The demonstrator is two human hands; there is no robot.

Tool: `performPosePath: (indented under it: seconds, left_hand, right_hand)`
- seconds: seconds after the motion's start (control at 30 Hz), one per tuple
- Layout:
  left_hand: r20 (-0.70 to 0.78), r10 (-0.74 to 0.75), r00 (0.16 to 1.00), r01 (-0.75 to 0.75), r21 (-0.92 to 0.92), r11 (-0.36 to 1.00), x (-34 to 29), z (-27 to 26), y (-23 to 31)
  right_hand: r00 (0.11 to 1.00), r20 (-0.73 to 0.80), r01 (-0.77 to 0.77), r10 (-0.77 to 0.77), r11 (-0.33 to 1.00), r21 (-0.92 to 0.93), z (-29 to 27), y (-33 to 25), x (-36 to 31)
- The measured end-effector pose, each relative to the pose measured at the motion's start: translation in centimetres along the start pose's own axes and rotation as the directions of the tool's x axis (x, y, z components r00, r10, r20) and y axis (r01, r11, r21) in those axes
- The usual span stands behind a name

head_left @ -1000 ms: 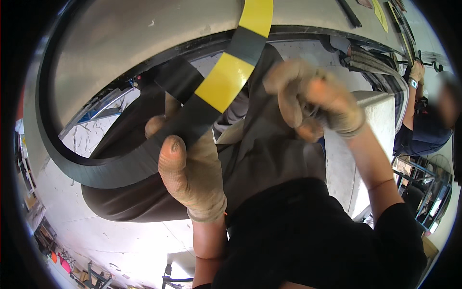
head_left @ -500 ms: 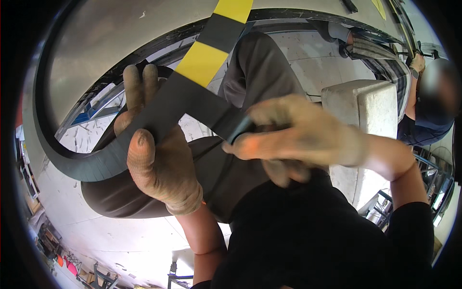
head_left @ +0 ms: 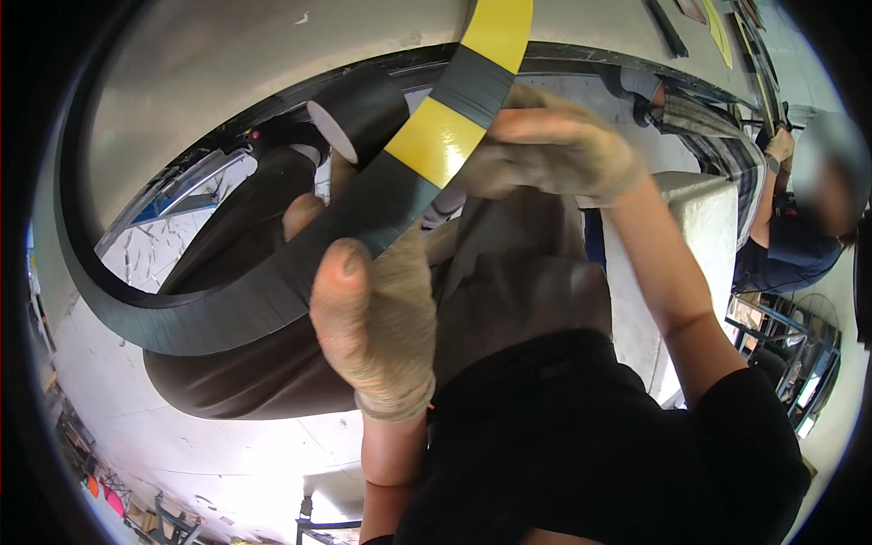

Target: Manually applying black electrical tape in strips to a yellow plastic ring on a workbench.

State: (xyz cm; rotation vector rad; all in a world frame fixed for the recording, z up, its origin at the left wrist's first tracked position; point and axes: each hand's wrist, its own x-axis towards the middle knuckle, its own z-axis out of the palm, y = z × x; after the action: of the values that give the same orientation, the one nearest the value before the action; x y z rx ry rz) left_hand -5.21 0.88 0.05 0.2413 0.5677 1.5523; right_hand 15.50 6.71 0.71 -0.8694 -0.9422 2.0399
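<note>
A large hoop wrapped in smooth black tape, with yellow bands on its far side, crosses in front of me. My left hand, in a worn knit glove, is closed round its near part, thumb on the front and fingers behind. Inside the hoop, just past those fingers, is a roll of black tape with a pale core; whether the fingers touch it I cannot tell. My right hand, gloved too and smeared by motion, is at the hoop's right edge beside the lower yellow band. Its fingertips are partly hidden there.
A pale metal-looking surface with a dark rim lies beyond the hoop. To my right stands a scuffed whitish block. Another person in dark clothing is at the far right. Metal frames stand behind that person.
My right hand has moved up and away from the near part of the hoop to its right edge. The tape roll now shows inside the hoop. My left hand has shifted right.
</note>
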Motion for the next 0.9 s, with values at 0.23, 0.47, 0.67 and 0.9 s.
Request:
performPosePath:
  seconds: [0.23, 0.47, 0.67, 0.9]
  left_hand:
    - [0.108, 0.051, 0.993, -0.06, 0.078, 0.995, 0.9, 1.7, -1.5]
    - [0.12, 0.132, 0.984, -0.148, 0.133, 0.98, 2.1, -2.6, 0.8]
    - [0.226, 0.164, 0.96, -0.22, 0.251, 0.943, 2.6, -1.3, 0.4]
    - [0.118, 0.055, 0.991, -0.07, 0.122, 0.99, 1.8, -1.7, 2.0]
  right_hand:
    - [0.98, -0.153, 0.005, -0.124, 0.791, -0.611, 5.9, -7.3, -1.2]
    - [0.955, 0.277, 0.294, -0.107, 0.467, -0.834, 6.5, -7.8, 1.5]
    - [0.888, -0.048, -0.448, 0.457, 0.838, -0.311, 4.5, 0.8, -0.7]
    - [0.878, 0.278, 0.478, -0.389, 0.686, -0.548, 0.7, 3.3, 5.7]
